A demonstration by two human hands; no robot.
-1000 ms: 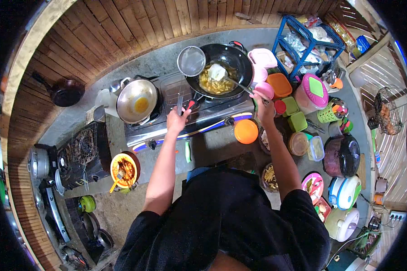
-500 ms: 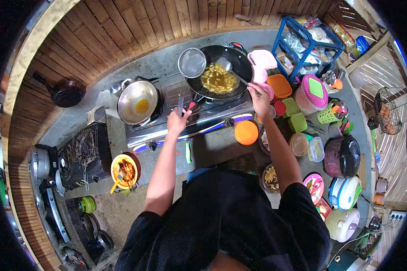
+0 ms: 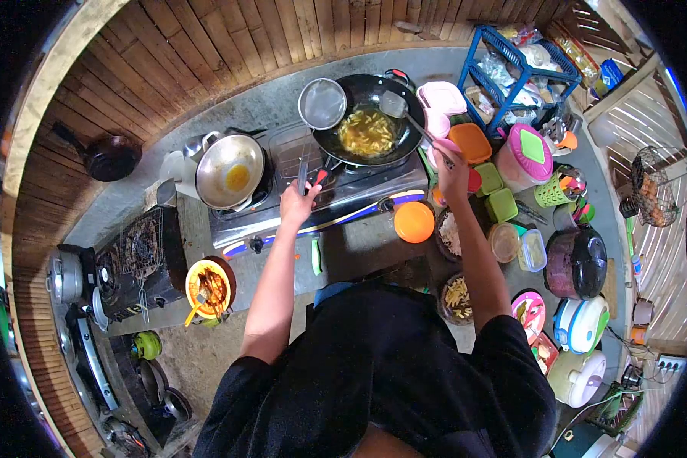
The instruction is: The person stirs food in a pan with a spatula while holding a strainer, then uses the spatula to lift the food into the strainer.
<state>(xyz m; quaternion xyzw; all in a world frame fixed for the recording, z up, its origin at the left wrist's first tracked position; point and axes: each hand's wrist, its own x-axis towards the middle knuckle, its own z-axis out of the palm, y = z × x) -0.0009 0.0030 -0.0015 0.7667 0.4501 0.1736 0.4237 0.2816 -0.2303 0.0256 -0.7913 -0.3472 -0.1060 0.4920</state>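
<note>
My left hand (image 3: 296,204) is closed around the handle of a round mesh strainer (image 3: 321,104). The strainer's mesh hovers at the left rim of a black wok (image 3: 382,85), and the wok's red-and-black handle lies right beside my fingers. Pale yellow pieces of food (image 3: 367,133) sit in bubbling oil inside the wok. My right hand (image 3: 451,169) grips a metal spatula (image 3: 393,104), whose blade is over the wok's upper right side, off the food.
A lighter pan (image 3: 231,156) with a little yellow oil stands on the stove's (image 3: 336,200) left burner. Right of the wok are several plastic containers, an orange lid (image 3: 414,222) and a blue rack (image 3: 477,69). An orange bowl (image 3: 195,276) of dark red sauce is at left.
The spatula blade has lifted from the food toward the wok's upper right side. My right hand has moved slightly right and down. My left hand and strainer have barely shifted.
</note>
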